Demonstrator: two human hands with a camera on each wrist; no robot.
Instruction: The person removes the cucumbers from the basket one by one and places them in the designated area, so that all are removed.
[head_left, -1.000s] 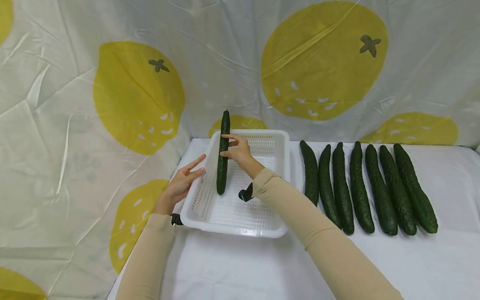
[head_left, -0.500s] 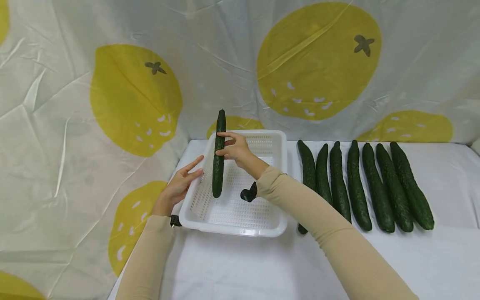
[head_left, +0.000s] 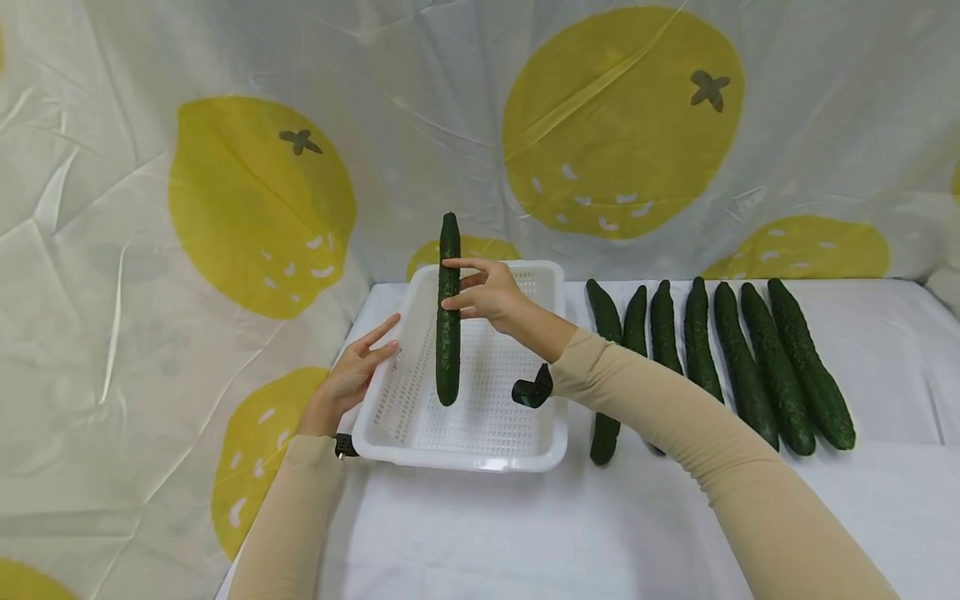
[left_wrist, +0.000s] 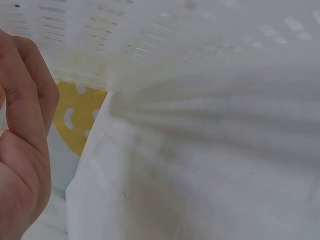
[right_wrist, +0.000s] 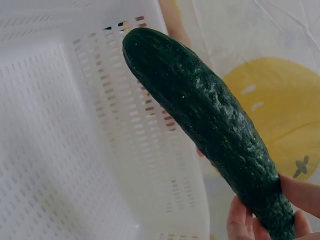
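Note:
In the head view my right hand (head_left: 491,292) pinches a dark green cucumber (head_left: 448,350) between thumb and fingers. The cucumber hangs over the left part of a white slotted plastic basket (head_left: 457,461). Its thick end points down towards the basket in the right wrist view, and the fingertips (right_wrist: 300,195) hold it close to the other end. My left hand (head_left: 351,371) rests against the basket's left side, index finger and thumb spread at the rim. The left wrist view shows part of that hand (left_wrist: 25,130) beside the slotted wall.
Several cucumbers (head_left: 742,358) lie side by side on the white cloth (head_left: 480,533) right of the basket; my right forearm passes over some of them. A lemon-print curtain (head_left: 420,100) hangs behind and to the left.
The held cucumber shifts slightly left, then back right and a little nearer, turning more upright. My right forearm swings to the right. The left hand stays at the basket's side.

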